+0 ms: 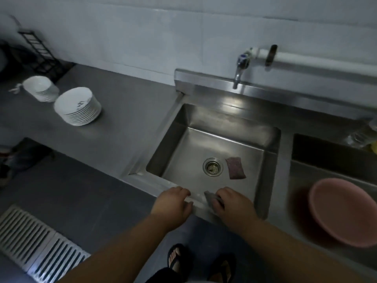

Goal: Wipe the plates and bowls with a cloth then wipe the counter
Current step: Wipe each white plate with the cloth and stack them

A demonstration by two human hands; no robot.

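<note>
My right hand (230, 203) grips a small grey cloth (211, 198) at the front rim of the steel sink (142, 181). My left hand (173, 203) rests on that same rim just to the left, fingers curled over the edge, holding nothing. A stack of white plates (78, 106) stands on the grey counter (122, 123) at the left. Behind it sits a stack of white bowls (41, 87).
A reddish scouring pad (235, 168) lies in the sink beside the drain (212, 166). A tap (240, 66) hangs over the basin. A pink basin (344, 211) sits at the right. A black rack (43, 52) stands far left. A floor grate (34, 244) lies below.
</note>
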